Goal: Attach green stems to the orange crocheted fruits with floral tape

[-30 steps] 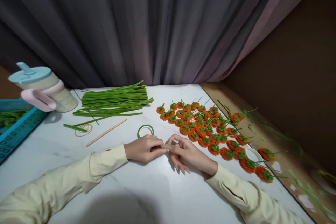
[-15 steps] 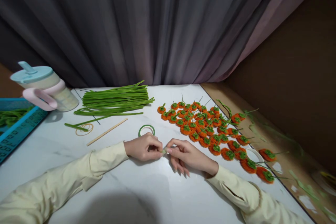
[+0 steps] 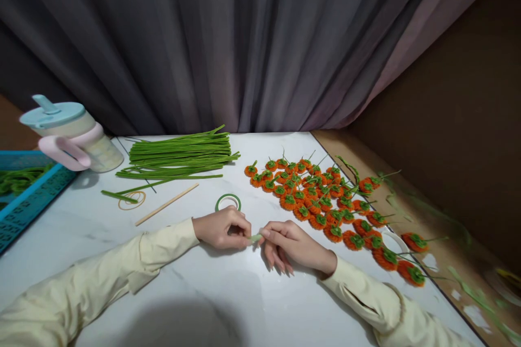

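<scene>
A short strip of pale green tape (image 3: 255,238) spans the small gap between my two hands. My left hand (image 3: 223,229) pinches one end between thumb and fingers, and my right hand (image 3: 290,241) pinches the other, its lower fingers hanging loosely. Just behind the left hand lies a roll of green tape (image 3: 228,197), partly hidden by that hand. To the right and behind are many orange fuzzy persimmons (image 3: 311,191) with green leaf tops and thin stems.
Green pipe cleaners (image 3: 179,152) lie bundled at the back. A wooden stick (image 3: 166,204) and rubber bands (image 3: 132,200) rest at left. A tumbler (image 3: 77,135) stands beside a blue basket (image 3: 36,200). Tape scraps lie on the brown surface (image 3: 391,190) at right.
My hands have drawn slightly apart, the right one shifting a little right and down, so more of the pale green strip shows between them.
</scene>
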Demonstrator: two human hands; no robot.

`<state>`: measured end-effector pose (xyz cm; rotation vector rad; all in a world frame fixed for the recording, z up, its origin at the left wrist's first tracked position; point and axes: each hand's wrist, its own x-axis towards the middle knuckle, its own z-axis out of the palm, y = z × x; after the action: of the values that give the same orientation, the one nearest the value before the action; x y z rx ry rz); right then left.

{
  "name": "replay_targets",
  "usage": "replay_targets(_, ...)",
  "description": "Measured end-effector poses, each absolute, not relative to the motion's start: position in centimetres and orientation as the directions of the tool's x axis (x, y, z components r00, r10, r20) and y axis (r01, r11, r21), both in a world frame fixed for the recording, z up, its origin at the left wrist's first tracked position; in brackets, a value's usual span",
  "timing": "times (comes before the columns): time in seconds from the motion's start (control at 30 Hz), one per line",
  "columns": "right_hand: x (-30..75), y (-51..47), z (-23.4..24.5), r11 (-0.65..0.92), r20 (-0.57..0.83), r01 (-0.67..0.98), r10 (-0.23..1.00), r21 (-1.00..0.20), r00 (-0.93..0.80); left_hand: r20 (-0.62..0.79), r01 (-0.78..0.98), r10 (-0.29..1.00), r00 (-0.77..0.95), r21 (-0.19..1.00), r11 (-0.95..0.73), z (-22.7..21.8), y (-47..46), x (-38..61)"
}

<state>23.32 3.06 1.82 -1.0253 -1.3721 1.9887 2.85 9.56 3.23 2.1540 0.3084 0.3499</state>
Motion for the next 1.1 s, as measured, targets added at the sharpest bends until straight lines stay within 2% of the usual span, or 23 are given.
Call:
replay_targets(0.13,23.3,3.1,2.2,-0.317,-0.283,0.026,0.804,-0.948,-0.523,0.155,0.011,0.249,0.956,0.83,-0.558,3.8,9.5,2.8)
replay_targets(0.2,23.3,3.3,2.8,-0.169,-0.189,0.086,0.886,-0.982,-0.423,0.17,-0.032,0.18,0.969,0.808,-0.589,4.2,9.2,2.7)
replay_targets(0.27,23.2,3.5,3.5,0.097,0.017,0.216,0.937,-0.971,-0.348,0.169,-0.045,0.124,0.978,0.747,-0.663,4.8,8.8,2.7)
replay_targets(0.3,23.1,3.7,3.9,0.252,0.141,0.28,0.921,-0.926,-0.363,0.166,-0.041,0.105,0.981,0.696,-0.717,5.2,8.5,2.6)
replay_targets(0.37,22.6,4.2,4.4,0.523,0.314,0.343,0.802,-0.78,-0.509,0.158,-0.018,0.086,0.984,0.558,-0.83,6.1,7.9,2.4)
replay_targets(0.4,22.3,4.5,4.5,0.623,0.344,0.34,0.719,-0.704,-0.604,0.151,0.001,0.085,0.985,0.487,-0.873,6.6,7.5,2.2)
replay_targets(0.47,21.7,5.1,4.4,0.736,0.318,0.324,0.585,-0.595,-0.746,0.137,0.043,0.1,0.986,0.372,-0.927,7.5,6.9,1.4)
replay_targets(0.57,21.1,5.7,4.0,0.775,0.252,0.362,0.542,-0.517,-0.802,0.135,0.126,0.169,0.976,0.278,-0.952,8.4,6.0,-0.5)
replay_targets(0.7,21.2,5.1,3.9,0.772,0.22,0.447,0.582,-0.452,-0.782,0.138,0.217,0.266,0.954,0.296,-0.93,8.1,5.6,-3.7)
replay_targets(0.83,21.5,3.0,4.7,0.753,0.167,0.574,0.642,-0.321,-0.748,0.145,0.28,0.332,0.932,0.294,-0.914,7.2,5.6,-5.6)
replay_targets(0.93,22.0,1.0,5.4,0.703,0.081,0.659,0.698,-0.265,-0.712,0.186,0.228,0.272,0.944,0.226,-0.947,7.0,5.6,-5.5)
replay_targets(1.03,22.6,-0.8,5.9,0.603,-0.042,0.741,0.767,-0.295,-0.64,0.235,0.131,0.163,0.958,0.145,-0.981,7.4,5.6,-4.6)
replay_targets(1.1,22.9,-1.6,6.2,0.528,-0.121,0.794,0.805,-0.301,-0.581,0.263,0.12,0.148,0.953,0.122,-0.985,7.6,5.4,-3.9)
